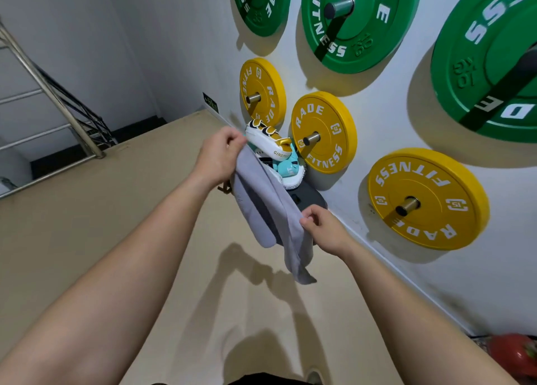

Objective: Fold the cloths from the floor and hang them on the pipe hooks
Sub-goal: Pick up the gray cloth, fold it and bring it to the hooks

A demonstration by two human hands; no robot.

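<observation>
**Grey cloth up off the floor, fold not yet squared**

- Both hands clamped on the cloth, well apart. Your left hand pinches the far top corner. Your right hand pinches an edge nearer you and lower.
- The cloth hangs in the air between them, above the beige floor and close to the white wall.
- Cloth: soft, thin, matte, limp. It drapes in loose layers, and one tail dangles free below your right hand.
- Risk: the edges are not lined up, so closing now would likely give a crooked fold. That loose tail may also drag the layers apart.
- Risk: both grips are fingertip pinches, so a quick shake could pull a corner free.
- The steel pipes look smooth, round and short, and each carries a hard, glossy yellow plate. A bulky fold could slide off such a stub.
- Padded gloves lie beyond the cloth; keep the tail out of them.
</observation>
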